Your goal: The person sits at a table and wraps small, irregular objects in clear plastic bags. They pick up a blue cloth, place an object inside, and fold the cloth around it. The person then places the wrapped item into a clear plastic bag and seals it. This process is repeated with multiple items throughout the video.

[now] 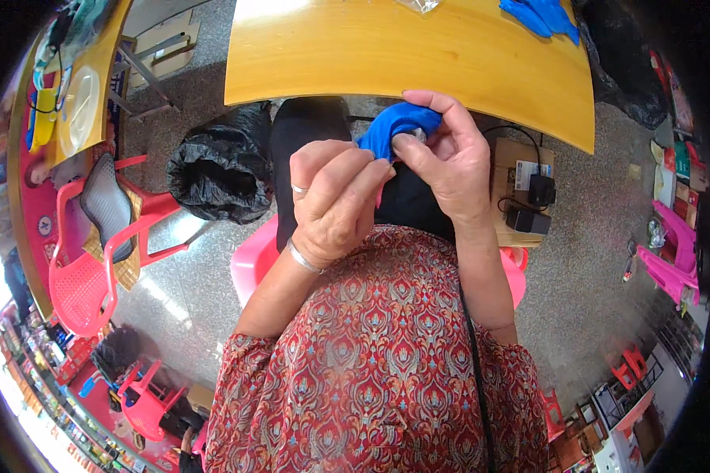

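Observation:
Above my lap, in front of the table's near edge, I hold a bunched piece of blue fabric (392,124) between both hands. My left hand (333,195), with a ring and a silver bangle on it, pinches the fabric's lower left end. The fingers of my right hand (455,154) are curled round its right side, with the thumb pressed against the opening. Something pale and greyish shows at that opening; I cannot make out its kind. A small pink bit sticks out beneath my left fingertips. More blue fabric (540,17) lies on the wooden table (402,59).
A black plastic bag (219,169) stands open on the floor at left, beside a pink plastic chair (83,288). Under the table's right part, a cardboard box (513,169) carries black adapters and cables. Clear plastic (420,5) lies at the table's far side. Another black bag (627,71) is at far right.

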`<action>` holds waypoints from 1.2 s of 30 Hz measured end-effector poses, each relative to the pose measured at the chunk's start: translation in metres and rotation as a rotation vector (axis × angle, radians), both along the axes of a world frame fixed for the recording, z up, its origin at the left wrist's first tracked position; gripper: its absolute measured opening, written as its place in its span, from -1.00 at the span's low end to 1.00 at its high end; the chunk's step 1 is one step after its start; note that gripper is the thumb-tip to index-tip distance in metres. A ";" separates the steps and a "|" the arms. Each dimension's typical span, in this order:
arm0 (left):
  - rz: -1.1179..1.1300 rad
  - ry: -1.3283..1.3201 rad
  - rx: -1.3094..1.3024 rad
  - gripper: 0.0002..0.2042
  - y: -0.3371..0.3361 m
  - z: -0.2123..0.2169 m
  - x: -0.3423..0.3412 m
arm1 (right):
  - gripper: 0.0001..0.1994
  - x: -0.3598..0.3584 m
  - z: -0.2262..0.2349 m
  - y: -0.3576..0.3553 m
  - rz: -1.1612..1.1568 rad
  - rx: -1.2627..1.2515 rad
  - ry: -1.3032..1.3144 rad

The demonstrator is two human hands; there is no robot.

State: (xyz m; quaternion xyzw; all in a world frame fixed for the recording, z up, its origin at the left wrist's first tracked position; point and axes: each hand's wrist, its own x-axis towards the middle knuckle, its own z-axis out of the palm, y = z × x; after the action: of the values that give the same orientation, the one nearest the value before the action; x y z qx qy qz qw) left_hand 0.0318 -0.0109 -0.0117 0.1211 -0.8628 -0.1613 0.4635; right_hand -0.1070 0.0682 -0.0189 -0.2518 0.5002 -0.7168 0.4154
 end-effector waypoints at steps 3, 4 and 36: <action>-0.025 -0.019 -0.001 -0.72 0.003 -0.004 -0.001 | -0.57 0.007 -0.004 0.002 -0.089 0.048 0.201; -0.033 -0.028 0.002 -0.73 0.003 -0.004 -0.001 | -0.57 0.007 -0.005 0.002 -0.084 0.063 0.200; -0.557 0.018 1.933 -0.67 -0.020 -0.009 -0.004 | -0.55 -0.024 0.008 0.017 0.161 0.064 0.478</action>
State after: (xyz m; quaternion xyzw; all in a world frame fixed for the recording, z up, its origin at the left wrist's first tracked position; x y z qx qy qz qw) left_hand 0.0279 -0.0310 -0.0204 0.2379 -0.3559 -0.8959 0.1186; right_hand -0.1311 0.0856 -0.0106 -0.4400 0.5850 -0.5854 0.3487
